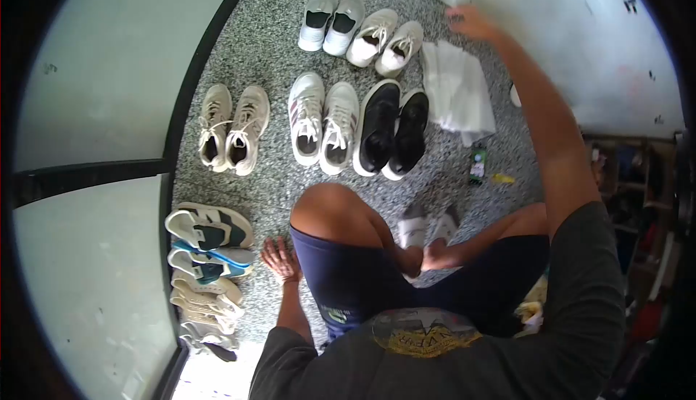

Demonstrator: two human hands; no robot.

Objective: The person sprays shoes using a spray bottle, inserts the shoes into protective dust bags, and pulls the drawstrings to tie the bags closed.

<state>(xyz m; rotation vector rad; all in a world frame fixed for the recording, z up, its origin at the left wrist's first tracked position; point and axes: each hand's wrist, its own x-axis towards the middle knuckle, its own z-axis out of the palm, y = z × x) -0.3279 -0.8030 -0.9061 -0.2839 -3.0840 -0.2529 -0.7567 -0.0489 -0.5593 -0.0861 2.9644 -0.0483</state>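
Note:
My left hand point(280, 260) lies flat on the speckled floor with its fingers spread, beside a row of shoes. My right hand point(471, 23) is stretched far forward near the wall, holding nothing visible, its fingers extended. Just below it lies a flat white cloth or bag point(457, 88). To the left of that hand stand white lace-up sneakers point(384, 41) and white slip-on shoes point(330, 23). Nearer me are white striped sneakers point(324, 123) and black shoes with white soles point(391, 130). Off-white lace-up sneakers point(233, 130) stand at the left.
Along the left panel point(87, 269), several shoes point(210, 226) lie in a row on their sides. A green-and-black packet point(478, 164) and a small yellow item point(503, 178) lie right of my socked feet point(428, 227). A cluttered shelf point(631, 175) stands at the right.

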